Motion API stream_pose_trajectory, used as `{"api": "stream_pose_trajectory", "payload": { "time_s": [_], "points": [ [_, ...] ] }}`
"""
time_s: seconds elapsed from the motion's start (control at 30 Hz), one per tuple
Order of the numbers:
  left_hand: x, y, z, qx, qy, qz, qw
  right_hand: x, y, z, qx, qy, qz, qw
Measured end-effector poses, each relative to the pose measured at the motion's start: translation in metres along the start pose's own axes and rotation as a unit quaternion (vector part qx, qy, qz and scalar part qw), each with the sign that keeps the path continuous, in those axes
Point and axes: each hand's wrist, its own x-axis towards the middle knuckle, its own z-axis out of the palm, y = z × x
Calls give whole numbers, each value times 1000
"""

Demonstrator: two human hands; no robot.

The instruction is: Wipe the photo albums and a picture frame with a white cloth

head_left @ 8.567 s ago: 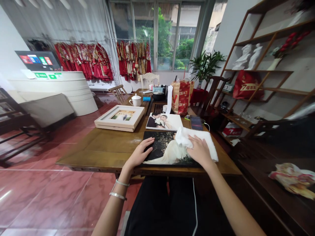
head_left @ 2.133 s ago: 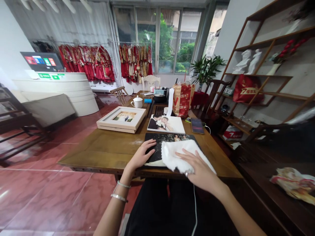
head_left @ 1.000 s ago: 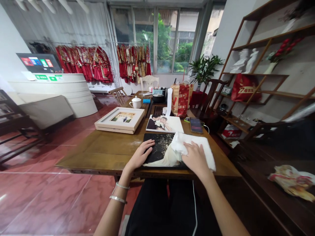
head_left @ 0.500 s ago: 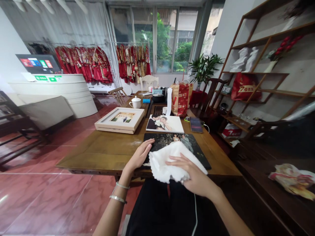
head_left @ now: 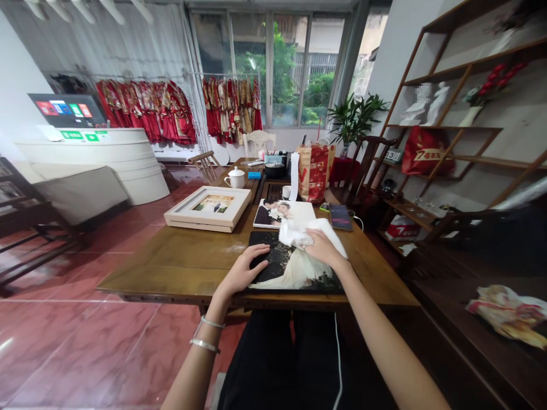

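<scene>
A dark photo album (head_left: 294, 270) with a picture of a long white gown lies flat at the table's near edge. My left hand (head_left: 245, 269) rests on its left side, fingers spread and holding nothing. Over the album's upper right part, my right hand (head_left: 323, 249) grips a white cloth (head_left: 331, 230), bunched under the fingers and pressed on the cover. The cloth hides the top of the picture. Just beyond lies a white photo album (head_left: 267, 216) showing a couple, its right end partly covered by the cloth.
Stacked pale picture frames (head_left: 183, 215) sit at the left of the wooden table (head_left: 171, 262). A phone (head_left: 341, 217) with a white cable lies on the right. Behind stand a lidded white cup (head_left: 235, 177) and a red-and-tan paper bag (head_left: 315, 171).
My right hand has moved the cloth away from me, from the album's near edge to its upper right, uncovering the gown. My left hand stays on the left side.
</scene>
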Motion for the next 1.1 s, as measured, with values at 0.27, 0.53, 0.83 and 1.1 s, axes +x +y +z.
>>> {"api": "stream_pose_trajectory", "payload": {
  "time_s": [0.27,0.53,0.83,1.1],
  "points": [
    [1,0,0,1,-6,-4,1000,40,-56,30,11,-18,-74,997],
    [0,0,-1,-2,-5,-7,1000,2,-5,7,-5,13,-13,1000],
    [-1,-3,2,-19,13,-6,1000,-47,15,-3,-35,73,65,995],
    [1,1,2,-54,26,-74,995,-107,-68,13,48,19,-113,992]
  ]
}}
